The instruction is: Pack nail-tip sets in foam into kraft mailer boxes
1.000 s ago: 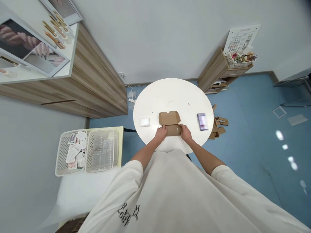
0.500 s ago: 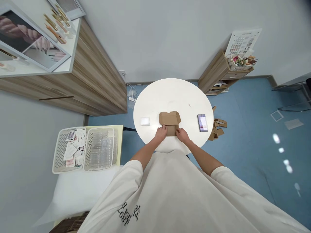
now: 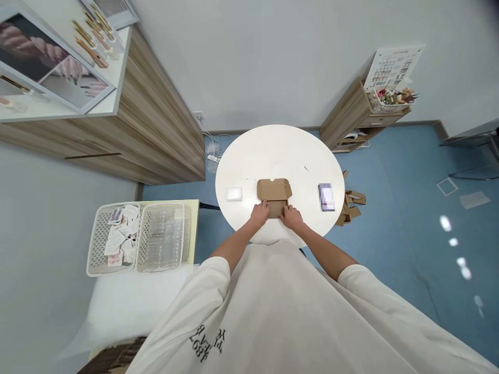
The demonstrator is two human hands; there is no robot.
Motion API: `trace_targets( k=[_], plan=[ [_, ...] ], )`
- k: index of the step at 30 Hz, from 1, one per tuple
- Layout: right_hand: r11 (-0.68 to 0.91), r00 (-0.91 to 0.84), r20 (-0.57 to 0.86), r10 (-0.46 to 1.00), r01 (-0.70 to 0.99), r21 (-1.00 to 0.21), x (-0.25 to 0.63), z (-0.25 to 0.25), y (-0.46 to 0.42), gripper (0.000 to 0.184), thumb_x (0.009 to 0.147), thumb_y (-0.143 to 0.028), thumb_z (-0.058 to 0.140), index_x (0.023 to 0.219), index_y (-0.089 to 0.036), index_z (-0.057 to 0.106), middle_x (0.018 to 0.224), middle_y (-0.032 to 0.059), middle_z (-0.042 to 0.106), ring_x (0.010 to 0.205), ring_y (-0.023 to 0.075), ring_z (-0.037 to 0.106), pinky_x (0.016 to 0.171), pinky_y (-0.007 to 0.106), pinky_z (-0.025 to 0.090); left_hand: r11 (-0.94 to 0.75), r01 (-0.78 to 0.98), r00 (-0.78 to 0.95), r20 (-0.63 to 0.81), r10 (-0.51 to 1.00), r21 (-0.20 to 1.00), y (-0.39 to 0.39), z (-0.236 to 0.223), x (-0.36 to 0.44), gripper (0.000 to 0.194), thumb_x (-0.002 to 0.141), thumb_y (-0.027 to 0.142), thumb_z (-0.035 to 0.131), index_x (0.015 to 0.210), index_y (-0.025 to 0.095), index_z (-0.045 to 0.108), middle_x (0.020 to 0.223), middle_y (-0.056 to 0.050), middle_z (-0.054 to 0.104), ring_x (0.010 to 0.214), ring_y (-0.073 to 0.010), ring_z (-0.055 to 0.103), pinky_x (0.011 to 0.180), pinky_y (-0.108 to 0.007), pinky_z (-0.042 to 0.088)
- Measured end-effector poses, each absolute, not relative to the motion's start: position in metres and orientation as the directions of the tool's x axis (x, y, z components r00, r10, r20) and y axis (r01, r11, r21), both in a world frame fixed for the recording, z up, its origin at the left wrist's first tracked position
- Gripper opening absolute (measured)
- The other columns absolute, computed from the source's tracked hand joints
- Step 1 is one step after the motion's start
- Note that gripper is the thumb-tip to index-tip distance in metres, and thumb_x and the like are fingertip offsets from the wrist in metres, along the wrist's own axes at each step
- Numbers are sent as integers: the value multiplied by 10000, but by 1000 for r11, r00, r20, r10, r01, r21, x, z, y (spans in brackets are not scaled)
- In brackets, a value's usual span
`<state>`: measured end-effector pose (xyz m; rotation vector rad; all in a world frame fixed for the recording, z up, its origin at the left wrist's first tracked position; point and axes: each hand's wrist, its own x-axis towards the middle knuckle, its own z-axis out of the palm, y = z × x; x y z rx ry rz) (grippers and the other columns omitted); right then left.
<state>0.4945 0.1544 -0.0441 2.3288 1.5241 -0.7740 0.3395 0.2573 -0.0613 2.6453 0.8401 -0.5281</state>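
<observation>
A small brown cardboard box point(image 3: 277, 209) lies on the white round table point(image 3: 278, 150) in front of me. Its lid stands unfolded toward the far side, with flaps at both ends. My left hand point(image 3: 260, 212) is closed on the box's left side wall. At the right side wall my right hand point(image 3: 291, 215) grips the cardboard, with the thumb near the front corner. To the left of the box is a small white block-like packet point(image 3: 234, 194). A flat item with a blurred purple and white face point(image 3: 326, 197) rests to the right.
Loose cardboard pieces point(image 3: 352, 202) lie on the blue floor right of the table. Left of me, two white plastic baskets point(image 3: 141, 228) hold packets and clear cases. A wooden cabinet point(image 3: 163, 109) stands at left, a smaller wooden cabinet point(image 3: 346, 117) at the back right.
My right hand has shifted slightly along the box's right side, its fingers now higher on the wall. The left hand and lid look nearly the same; the whole view has moved slightly.
</observation>
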Motion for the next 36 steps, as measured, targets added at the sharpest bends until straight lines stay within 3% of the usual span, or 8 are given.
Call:
trace_targets(
  k=[8,13,16,19,22,26,29,36],
  plan=[
    [-316,182,-505,844,929,-194,509,-42,159,722,868,-364,707,1465,-232,322,1611,174,202,1142,312,538,881,386,469,-779,593,771,-421,478,203,258,-62,338,511,819,209,762,1289,139,574,1590,-242,300,1099,-309,635,916,-413,456],
    [-291,159,-525,836,940,-179,513,-46,161,616,867,-250,673,1416,-232,394,1604,149,250,1131,311,537,898,401,465,-761,613,755,-439,486,212,257,-63,337,491,837,202,734,1296,181,561,1618,-208,270,1105,-296,631,926,-415,450],
    [-300,167,-519,838,936,-182,513,-47,162,742,861,-239,665,1506,-229,298,1592,158,282,1129,313,544,907,401,461,-750,614,765,-419,489,245,256,-60,332,520,849,227,720,1329,185,524,1624,-199,253,1121,-293,616,937,-416,440],
    [-300,171,-525,834,939,-170,512,-49,164,875,856,-236,658,1577,-204,163,1583,177,307,1139,321,546,921,401,455,-723,625,775,-346,529,294,263,-54,316,435,931,281,616,1343,201,501,1540,-169,390,1143,-282,596,983,-417,418],
    [-304,174,-539,824,939,-162,513,-50,165,911,864,-247,648,1596,-208,108,1590,182,301,1158,322,544,938,400,446,-564,757,649,-276,709,330,287,-52,292,357,1020,280,438,1365,198,475,1370,-147,538,1189,-267,566,1005,-385,415],
    [-293,165,-537,827,942,-163,513,-49,165,923,873,-250,634,1605,-215,74,1605,179,278,1156,319,549,942,396,444,-117,952,194,-262,946,282,334,-59,259,354,1024,328,426,1336,165,465,1346,-177,541,1239,-305,541,1008,-417,432],
    [-287,159,-532,832,943,-167,512,-49,164,927,879,-255,629,1609,-209,61,1612,177,265,1137,313,554,930,390,450,92,962,18,-397,918,257,362,-69,243,386,990,388,505,1300,160,470,1339,-189,551,1214,-336,577,966,-444,463],
    [-306,188,-549,814,943,-132,511,-53,164,941,890,-260,630,1621,-223,39,1622,169,246,1133,307,552,924,379,454,217,927,-22,-534,845,305,377,-84,241,473,927,395,625,1298,172,435,1349,-181,552,1202,-323,602,911,-381,493]
  ],
)
